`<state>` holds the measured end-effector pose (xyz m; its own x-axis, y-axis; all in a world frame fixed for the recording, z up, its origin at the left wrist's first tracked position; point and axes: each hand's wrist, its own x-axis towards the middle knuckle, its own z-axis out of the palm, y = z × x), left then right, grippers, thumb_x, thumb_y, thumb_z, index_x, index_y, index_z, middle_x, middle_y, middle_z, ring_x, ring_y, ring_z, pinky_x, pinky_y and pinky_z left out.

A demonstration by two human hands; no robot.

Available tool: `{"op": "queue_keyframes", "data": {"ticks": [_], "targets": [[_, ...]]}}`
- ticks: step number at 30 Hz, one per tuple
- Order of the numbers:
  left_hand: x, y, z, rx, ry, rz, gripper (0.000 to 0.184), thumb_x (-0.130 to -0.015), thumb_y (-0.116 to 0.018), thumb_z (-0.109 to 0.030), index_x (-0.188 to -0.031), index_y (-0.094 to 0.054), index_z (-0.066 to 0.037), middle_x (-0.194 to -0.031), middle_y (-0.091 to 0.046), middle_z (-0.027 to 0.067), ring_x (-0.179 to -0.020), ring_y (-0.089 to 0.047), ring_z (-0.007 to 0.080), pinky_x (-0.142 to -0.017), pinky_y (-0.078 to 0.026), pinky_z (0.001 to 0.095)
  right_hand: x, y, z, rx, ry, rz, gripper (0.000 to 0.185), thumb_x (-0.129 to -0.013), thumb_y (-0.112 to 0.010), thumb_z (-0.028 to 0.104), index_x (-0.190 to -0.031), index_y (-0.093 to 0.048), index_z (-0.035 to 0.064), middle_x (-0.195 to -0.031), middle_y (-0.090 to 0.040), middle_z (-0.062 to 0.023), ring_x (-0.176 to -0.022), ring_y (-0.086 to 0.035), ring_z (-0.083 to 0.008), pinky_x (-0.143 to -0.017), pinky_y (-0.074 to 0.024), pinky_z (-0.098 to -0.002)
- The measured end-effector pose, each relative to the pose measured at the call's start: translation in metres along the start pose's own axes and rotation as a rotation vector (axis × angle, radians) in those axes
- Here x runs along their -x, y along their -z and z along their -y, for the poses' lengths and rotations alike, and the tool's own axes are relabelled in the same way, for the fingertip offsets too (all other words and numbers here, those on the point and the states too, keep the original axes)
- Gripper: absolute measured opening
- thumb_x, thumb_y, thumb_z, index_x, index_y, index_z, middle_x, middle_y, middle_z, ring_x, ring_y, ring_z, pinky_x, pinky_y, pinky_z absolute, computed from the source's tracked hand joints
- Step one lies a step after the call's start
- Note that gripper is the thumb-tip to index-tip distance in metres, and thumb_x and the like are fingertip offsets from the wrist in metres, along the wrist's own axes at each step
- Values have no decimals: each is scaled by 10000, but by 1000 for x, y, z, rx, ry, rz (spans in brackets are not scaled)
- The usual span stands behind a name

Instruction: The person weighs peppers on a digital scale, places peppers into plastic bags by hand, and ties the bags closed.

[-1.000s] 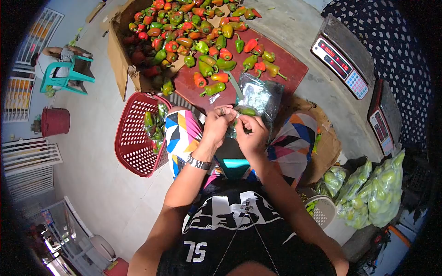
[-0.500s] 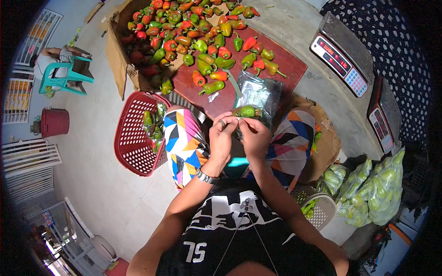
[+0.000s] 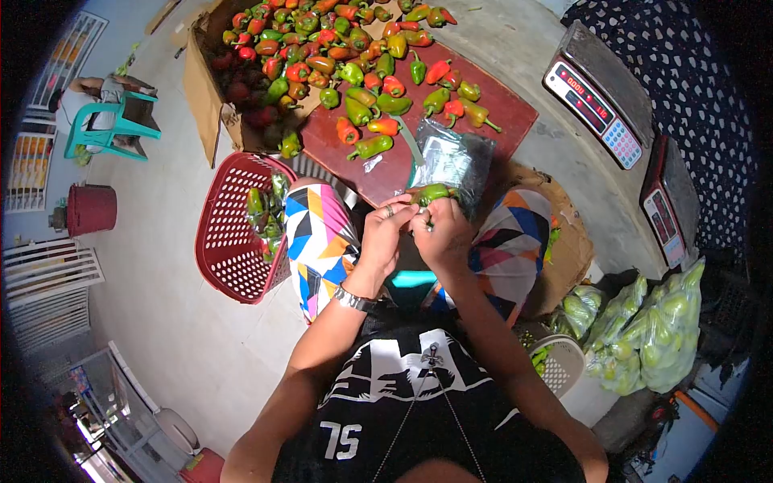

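Note:
My left hand (image 3: 385, 233) and my right hand (image 3: 443, 235) meet above my lap, both with fingers closed at the near end of a small clear bag. Green peppers (image 3: 433, 192) show in that bag, just beyond my fingertips. The exact grip is too small to make out. Behind them a stack of clear plastic bags (image 3: 452, 161) lies on the edge of the dark red table (image 3: 503, 121). Loose red and green peppers (image 3: 370, 147) are spread to the left of the stack.
A cardboard box (image 3: 201, 105) of peppers stands at the upper left. Below it is a red basket (image 3: 225, 241) with bagged peppers. Two scales (image 3: 592, 105) are at the right, above large bags of green produce (image 3: 668, 330). A person (image 3: 88, 105) sits far left.
My hands have stayed together at the near end of the bag, while my right hand has turned and curled more. The peppers in the bag show more clearly than one second ago.

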<state>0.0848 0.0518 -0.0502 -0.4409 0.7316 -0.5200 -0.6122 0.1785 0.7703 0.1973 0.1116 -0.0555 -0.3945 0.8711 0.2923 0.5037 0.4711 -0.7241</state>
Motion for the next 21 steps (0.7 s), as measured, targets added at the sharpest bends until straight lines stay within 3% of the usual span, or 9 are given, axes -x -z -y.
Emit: {"op": "queue_keyframes", "data": {"ticks": [2,3,7,10,13,15,16,21], "targets": [[-6,2,-7,22,96,23,95,-911,-731,-56,-979,-741,11,-1078,-722,70,-984,-650,137,-865,-479,263,0,-5,-3,78,62,-29,175,-851,-665,120,-956,-545,48,-849,-606,-169,-783,-642,-408,-653,-510,-510],[-2,-4,-16,-31,69,19,124,-892,-733,-46,-1006,-731,2,-939,-739,49,-865,-667,136,-786,-489,262,1,-6,-3,116,94,-41,178,-850,-659,122,-960,-538,52,-851,-596,-171,-789,-632,-414,-653,-505,-514],[-7,-3,-16,-54,35,51,106,-821,-768,-22,-921,-756,8,-865,-722,29,-762,-648,121,-732,-493,255,0,-4,-2,82,122,-88,158,-855,-694,110,-955,-587,49,-865,-618,-157,-789,-638,-385,-649,-503,-488],[-12,3,-7,-194,-40,81,109,-803,-800,-48,-885,-774,19,-902,-723,62,-821,-662,138,-753,-501,261,13,-6,1,-73,-13,-140,137,-861,-733,109,-948,-646,46,-870,-639,-143,-748,-640,-348,-638,-499,-454],[-13,6,-2,-612,-363,20,127,-814,-810,-78,-889,-779,20,-996,-710,98,-897,-668,170,-788,-512,278,18,-7,6,-213,-230,-113,132,-870,-762,119,-964,-699,51,-894,-673,-130,-703,-631,-292,-638,-499,-411],[-12,8,-5,-622,-298,47,123,-833,-808,-83,-917,-775,0,-1052,-699,88,-1045,-633,188,-903,-486,308,20,-2,10,-239,-292,-69,142,-875,-769,128,-988,-719,58,-911,-692,-121,-686,-625,-250,-643,-502,-382],[-11,8,-9,-627,-267,59,122,-842,-807,-85,-931,-773,-10,-1080,-693,83,-1119,-616,197,-960,-473,324,19,0,7,-271,-265,-47,153,-873,-770,124,-1003,-722,59,-906,-690,-114,-683,-621,-236,-641,-500,-373],[-8,6,-21,-787,-501,105,138,-859,-787,-77,-964,-745,1,-1205,-642,134,-1135,-618,255,-994,-458,335,8,2,-21,-571,-224,18,194,-859,-774,100,-1042,-730,56,-880,-655,-87,-668,-607,-187,-625,-485,-342]]}}
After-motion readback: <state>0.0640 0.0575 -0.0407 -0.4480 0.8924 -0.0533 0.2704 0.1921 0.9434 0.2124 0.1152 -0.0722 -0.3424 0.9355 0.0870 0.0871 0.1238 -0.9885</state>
